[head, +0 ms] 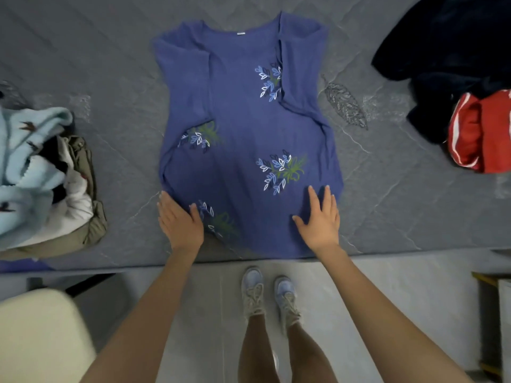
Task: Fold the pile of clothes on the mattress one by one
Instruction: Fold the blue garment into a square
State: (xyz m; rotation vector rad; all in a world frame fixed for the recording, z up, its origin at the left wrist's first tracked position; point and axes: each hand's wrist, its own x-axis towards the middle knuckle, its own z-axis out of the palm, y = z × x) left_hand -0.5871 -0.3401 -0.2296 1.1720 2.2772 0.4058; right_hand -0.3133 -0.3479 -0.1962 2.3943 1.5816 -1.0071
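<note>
A blue top with leaf prints (243, 128) lies flat on the grey mattress (116, 64), neck away from me, both sleeves folded inward over the body. My left hand (179, 219) lies flat with straight fingers on the lower left corner of the top, near its hem. My right hand (320, 217) presses flat, fingers spread, on the lower right part of the top. Neither hand grips cloth.
A heap of clothes (41, 178), light blue, white and olive, sits at the mattress's left edge. Dark navy garments (448, 51) and a red garment with white stripes (481, 131) lie at the right. My feet in sneakers (269, 297) stand on the floor before the mattress.
</note>
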